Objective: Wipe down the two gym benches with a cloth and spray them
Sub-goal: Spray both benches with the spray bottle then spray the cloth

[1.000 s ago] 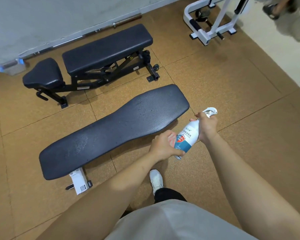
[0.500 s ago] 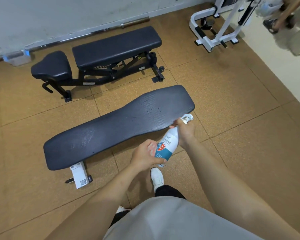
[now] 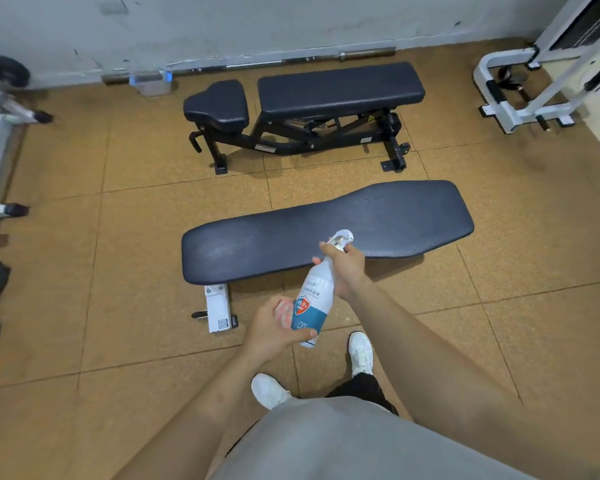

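The left hand point(image 3: 274, 327) curls round the base of the spray bottle point(image 3: 314, 299), and the right hand point(image 3: 347, 268) grips its neck at the trigger, with the nozzle over the near bench point(image 3: 378, 220). Spraying well probably means steadying the base, aiming down at the pad and misting end to end. The far bench point(image 3: 340, 86) stands by the wall; no cloth shows.

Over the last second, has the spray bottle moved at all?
Yes. Against the near bench, the spray bottle has shifted left: from beyond the bench's wide right end to about its middle.
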Demonstrator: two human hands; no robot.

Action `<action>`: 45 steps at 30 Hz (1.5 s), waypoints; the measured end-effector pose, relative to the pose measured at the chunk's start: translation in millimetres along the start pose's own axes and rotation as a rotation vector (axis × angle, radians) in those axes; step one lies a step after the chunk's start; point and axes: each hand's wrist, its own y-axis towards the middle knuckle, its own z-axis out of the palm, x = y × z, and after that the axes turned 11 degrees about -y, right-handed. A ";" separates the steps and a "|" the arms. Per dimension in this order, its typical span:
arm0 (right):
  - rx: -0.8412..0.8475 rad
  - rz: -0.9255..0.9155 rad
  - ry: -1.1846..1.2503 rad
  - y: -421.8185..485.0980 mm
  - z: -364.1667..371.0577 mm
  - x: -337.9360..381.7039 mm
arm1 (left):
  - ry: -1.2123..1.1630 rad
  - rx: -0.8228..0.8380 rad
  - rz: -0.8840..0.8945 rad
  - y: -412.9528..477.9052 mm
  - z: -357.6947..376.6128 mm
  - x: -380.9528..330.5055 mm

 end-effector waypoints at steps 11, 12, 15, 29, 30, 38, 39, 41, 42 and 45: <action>0.166 -0.014 -0.288 -32.0 172.5 -66.9 | -0.311 -0.216 -0.090 -52.8 -129.7 85.1; 0.167 -0.026 -0.328 -32.3 185.0 -69.4 | -0.345 -0.239 -0.100 -54.7 -136.2 89.6; 0.179 -0.047 -0.394 -30.8 219.2 -75.6 | -0.425 -0.289 -0.130 -55.1 -158.6 99.7; 0.275 -0.062 -0.603 14.7 392.3 -50.2 | -0.532 -0.390 -0.190 5.7 -290.6 88.1; 0.298 -0.060 -0.609 17.9 407.3 -46.1 | -0.545 -0.406 -0.189 11.6 -301.6 86.2; 0.637 -0.202 -0.841 10.5 537.7 -16.2 | -0.738 -0.549 -0.192 53.8 -409.8 84.6; 0.713 -0.202 -0.888 7.4 552.2 -12.8 | -0.761 -0.550 -0.181 60.3 -428.5 84.9; 0.809 -0.201 -0.939 2.3 579.1 -9.8 | -0.824 -0.546 -0.157 75.3 -470.1 85.6; 0.822 -0.209 -0.949 0.6 592.8 -10.7 | -0.855 -0.547 -0.145 83.2 -492.5 86.0; 0.693 -0.222 -0.849 -6.9 636.4 -19.4 | -0.839 -0.481 -0.089 105.5 -563.4 91.5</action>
